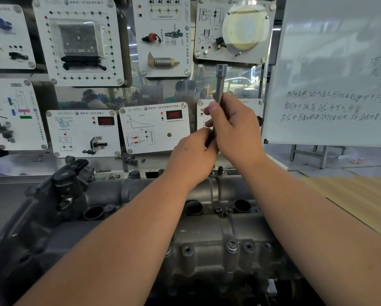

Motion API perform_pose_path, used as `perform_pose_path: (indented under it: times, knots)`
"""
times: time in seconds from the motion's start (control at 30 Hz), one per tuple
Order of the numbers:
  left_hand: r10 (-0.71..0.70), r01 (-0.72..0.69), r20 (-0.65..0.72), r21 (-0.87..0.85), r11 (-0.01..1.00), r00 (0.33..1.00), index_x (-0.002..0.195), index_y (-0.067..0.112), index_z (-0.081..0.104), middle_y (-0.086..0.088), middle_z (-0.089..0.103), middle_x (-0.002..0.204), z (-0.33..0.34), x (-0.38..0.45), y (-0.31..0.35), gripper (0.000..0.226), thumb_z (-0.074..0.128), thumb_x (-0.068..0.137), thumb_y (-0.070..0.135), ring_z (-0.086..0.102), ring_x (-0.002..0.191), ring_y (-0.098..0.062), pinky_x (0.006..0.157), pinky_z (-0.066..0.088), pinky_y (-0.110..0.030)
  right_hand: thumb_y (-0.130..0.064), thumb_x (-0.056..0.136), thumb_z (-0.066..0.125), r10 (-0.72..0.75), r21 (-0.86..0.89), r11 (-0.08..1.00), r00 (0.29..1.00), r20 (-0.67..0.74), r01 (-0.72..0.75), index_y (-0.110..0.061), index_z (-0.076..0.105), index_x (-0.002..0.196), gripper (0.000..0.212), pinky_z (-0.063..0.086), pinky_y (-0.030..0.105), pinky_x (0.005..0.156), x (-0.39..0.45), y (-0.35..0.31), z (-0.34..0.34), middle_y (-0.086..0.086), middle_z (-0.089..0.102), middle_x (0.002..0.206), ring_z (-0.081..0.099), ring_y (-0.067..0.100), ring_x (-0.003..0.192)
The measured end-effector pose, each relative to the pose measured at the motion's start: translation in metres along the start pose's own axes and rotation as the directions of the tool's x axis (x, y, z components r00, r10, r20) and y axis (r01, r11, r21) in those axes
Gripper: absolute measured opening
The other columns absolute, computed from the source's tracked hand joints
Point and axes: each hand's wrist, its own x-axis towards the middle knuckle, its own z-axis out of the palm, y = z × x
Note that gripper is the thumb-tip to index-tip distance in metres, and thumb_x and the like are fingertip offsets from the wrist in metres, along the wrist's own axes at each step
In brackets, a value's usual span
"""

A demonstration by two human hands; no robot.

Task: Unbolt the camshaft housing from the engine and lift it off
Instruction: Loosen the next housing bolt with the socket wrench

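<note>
1. Grey cast-metal camshaft housing (218, 237) sits on the engine, low centre of view, between both forearms. Round dark plug wells run along its top.
2. One silver-washered bolt (232, 245) stands in a boss on the housing's near edge; the neighbouring bosses show dark holes.
3. Long silver steel socket extension bar (220, 82) is held upright above the housing's far edge, square end up.
4. Right hand (233, 129): fingers clamped round the bar's mid-shaft, thumb along it.
5. Left hand (194, 155): fingers curled at the bar's lower end, just under the right hand; what they pinch is hidden.
6. Black plastic sensor unit (72, 173) sits at the engine's far left end.
7. Behind: white sensor training panels (154, 127); white handwritten whiteboard (330, 85) on the right.
</note>
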Motion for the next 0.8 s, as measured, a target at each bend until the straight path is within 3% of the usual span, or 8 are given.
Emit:
perform_pose_path:
  times: [0.1,0.17,0.27,0.37,0.47,0.57,0.67,0.8]
  knots:
    - [0.005,-0.005,0.000,0.003,1.000,1.000,0.104,0.022,0.061,0.003,0.070,0.088,-0.0010,0.0015,-0.0007,0.013,0.052,0.100,0.030,0.065,0.081,-0.020,0.071,0.053,-0.039,-0.029,0.102,0.052,0.012,0.033,0.999,1.000,0.014,-0.013,-0.010,0.064,0.111,0.024,0.056,0.041,0.082,-0.0007,-0.0022,0.0004,0.002,0.073,0.096,0.069,0.019,0.087]
    - [-0.002,0.002,0.001,0.004,1.000,1.000,0.106,0.027,0.059,0.009,0.068,0.086,-0.0020,0.0031,-0.0014,0.009,0.055,0.099,0.029,0.064,0.077,-0.012,0.063,0.047,-0.032,-0.034,0.099,0.060,0.034,0.076,0.997,0.999,0.013,-0.035,-0.023,0.055,0.130,0.033,0.054,0.022,0.085,-0.0020,-0.0026,0.0008,-0.008,0.073,0.102,0.069,0.007,0.093]
    - [-0.013,0.013,-0.016,0.014,1.000,1.000,0.093,0.026,0.056,0.010,0.063,0.076,-0.0013,0.0038,-0.0025,0.005,0.060,0.096,0.026,0.058,0.068,-0.005,0.054,0.038,-0.016,-0.029,0.098,0.064,0.027,0.085,0.996,0.999,-0.024,-0.025,-0.031,0.051,0.124,0.029,0.053,0.020,0.078,-0.0020,-0.0013,0.0011,-0.011,0.073,0.094,0.069,0.004,0.086]
    - [-0.011,0.012,-0.017,0.019,1.000,1.000,0.091,0.020,0.058,0.003,0.065,0.079,0.0002,0.0027,-0.0022,0.009,0.058,0.097,0.026,0.062,0.073,-0.016,0.062,0.046,-0.030,-0.024,0.102,0.056,0.028,0.079,0.997,0.999,-0.028,-0.026,-0.022,0.060,0.113,0.012,0.054,0.028,0.080,-0.0004,-0.0025,0.0013,-0.006,0.072,0.096,0.069,0.012,0.089]
    - [0.000,0.000,0.015,0.015,1.000,1.000,0.095,0.015,0.061,-0.004,0.067,0.083,0.0007,0.0012,0.0010,0.017,0.051,0.100,0.028,0.063,0.080,-0.029,0.068,0.048,-0.039,-0.022,0.103,0.049,0.037,0.075,0.997,0.999,-0.031,-0.034,-0.009,0.062,0.102,0.019,0.051,0.035,0.078,0.0007,-0.0021,0.0003,0.000,0.071,0.092,0.066,0.018,0.085]
    - [-0.006,0.006,0.004,0.026,1.000,1.000,0.087,0.013,0.059,-0.004,0.063,0.072,-0.0011,0.0021,0.0023,0.019,0.053,0.099,0.025,0.061,0.072,-0.028,0.059,0.041,-0.035,-0.026,0.104,0.048,0.023,0.108,0.994,1.000,-0.020,-0.021,-0.021,0.058,0.107,0.012,0.055,0.031,0.080,0.0006,-0.0021,0.0006,-0.012,0.071,0.094,0.067,0.004,0.083]
    - [-0.018,0.018,-0.002,0.018,1.000,1.000,0.095,0.012,0.060,-0.002,0.065,0.076,-0.0031,0.0028,0.0029,0.011,0.058,0.096,0.023,0.062,0.073,-0.022,0.060,0.043,-0.033,-0.035,0.099,0.061,0.021,0.169,0.985,0.999,-0.034,-0.015,-0.032,0.048,0.132,0.036,0.053,0.017,0.077,-0.0008,-0.0029,0.0016,-0.017,0.071,0.092,0.069,0.000,0.084]
    - [-0.024,0.024,-0.020,0.011,1.000,1.000,0.089,0.011,0.057,-0.001,0.063,0.074,-0.0025,0.0006,0.0026,0.014,0.061,0.094,0.023,0.062,0.075,-0.023,0.059,0.042,-0.033,-0.027,0.100,0.060,-0.009,0.128,0.992,0.998,-0.062,0.017,-0.032,0.053,0.112,0.015,0.051,0.018,0.073,-0.0002,-0.0027,0.0019,-0.011,0.071,0.090,0.069,0.007,0.080]
